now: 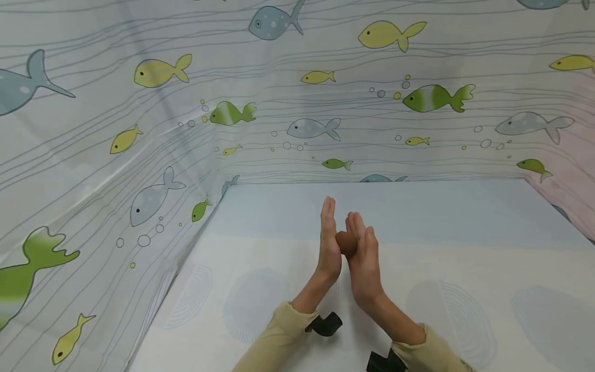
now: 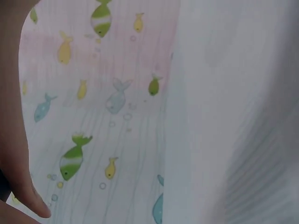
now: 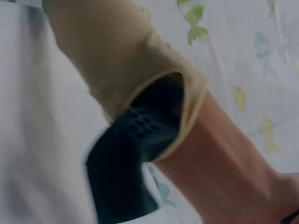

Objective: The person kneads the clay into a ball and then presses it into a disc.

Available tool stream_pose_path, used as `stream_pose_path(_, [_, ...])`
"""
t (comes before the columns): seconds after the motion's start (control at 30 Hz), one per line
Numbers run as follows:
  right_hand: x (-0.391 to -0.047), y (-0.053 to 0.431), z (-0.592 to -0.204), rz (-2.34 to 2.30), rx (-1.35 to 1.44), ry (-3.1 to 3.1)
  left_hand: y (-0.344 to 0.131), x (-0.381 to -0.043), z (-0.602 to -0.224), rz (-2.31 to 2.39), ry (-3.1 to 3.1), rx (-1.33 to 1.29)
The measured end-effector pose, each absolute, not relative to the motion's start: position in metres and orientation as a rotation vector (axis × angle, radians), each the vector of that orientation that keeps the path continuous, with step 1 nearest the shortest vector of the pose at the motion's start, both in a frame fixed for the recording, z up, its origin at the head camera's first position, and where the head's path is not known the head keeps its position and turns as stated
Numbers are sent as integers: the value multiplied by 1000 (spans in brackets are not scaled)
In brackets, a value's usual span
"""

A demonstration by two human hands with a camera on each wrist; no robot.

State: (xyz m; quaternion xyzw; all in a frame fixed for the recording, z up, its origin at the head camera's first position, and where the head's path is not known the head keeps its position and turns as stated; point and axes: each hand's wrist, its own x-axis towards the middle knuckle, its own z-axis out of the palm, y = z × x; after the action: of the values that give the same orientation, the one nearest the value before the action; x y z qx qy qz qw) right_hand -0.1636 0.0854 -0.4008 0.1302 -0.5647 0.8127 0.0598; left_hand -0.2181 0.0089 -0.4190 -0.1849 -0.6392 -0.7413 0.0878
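A round brown ball with a smooth matte surface, like clay or dough, sits between my two palms in the head view. My left hand stands upright on its left side, fingers straight and pointing away. On the other side my right hand faces it with extended fingers, its palm against the ball. The hands are held over the table, with a narrow gap between their heels. Part of a hand shows at the left wrist view's edge, without the ball. The right wrist view shows a beige sleeve and a bare forearm.
A pale table with faint blue circles lies beneath the hands. Behind it and to the left hangs a fish-patterned sheet. Black camera mounts stick out at both sleeve cuffs.
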Motion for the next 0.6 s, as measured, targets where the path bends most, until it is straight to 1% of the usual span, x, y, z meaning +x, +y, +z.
stream_pose_path(0.17, [-180,90,-397,2524,193,-1598,23,-202,-429,-2207,-1918,-652])
stream_pose_path(0.33, [-196,98,-404,2622,-21,-1547,30,-189,-436,-2185,-1937,-712])
stream_pose_path(0.47, [-200,99,-412,2584,-43,-1590,31,-185,-439,-2182,-1960,-690])
stream_pose_path(0.6, [-202,99,-415,2522,-10,-1609,31,-184,-437,-2189,-1956,-681])
